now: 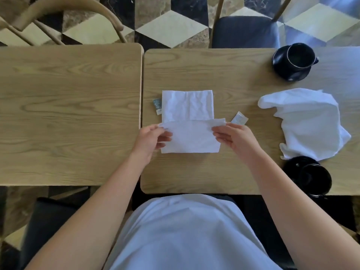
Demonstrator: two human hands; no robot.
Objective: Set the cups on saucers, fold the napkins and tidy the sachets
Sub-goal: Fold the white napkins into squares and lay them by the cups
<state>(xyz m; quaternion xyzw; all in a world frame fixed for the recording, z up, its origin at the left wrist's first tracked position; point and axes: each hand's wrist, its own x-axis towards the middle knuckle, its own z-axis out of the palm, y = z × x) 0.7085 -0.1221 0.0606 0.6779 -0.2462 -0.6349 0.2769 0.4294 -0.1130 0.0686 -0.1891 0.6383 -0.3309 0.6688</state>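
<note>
Mid-fold: my left hand (151, 138) and right hand (232, 136) each pinch a near corner of the napkin (188, 114), thumb over fingers, carrying that edge up so both sides land square. Thin, creased paper, flat on the woodgrain counter (224, 75). Second napkin (305, 121) crumpled right. One sachet (157, 106) lies against the napkin's left edge, the other (239, 120) just beside my right hand.

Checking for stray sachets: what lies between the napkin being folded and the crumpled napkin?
One white sachet on bare table, beside the right hand, in the head view.
</note>
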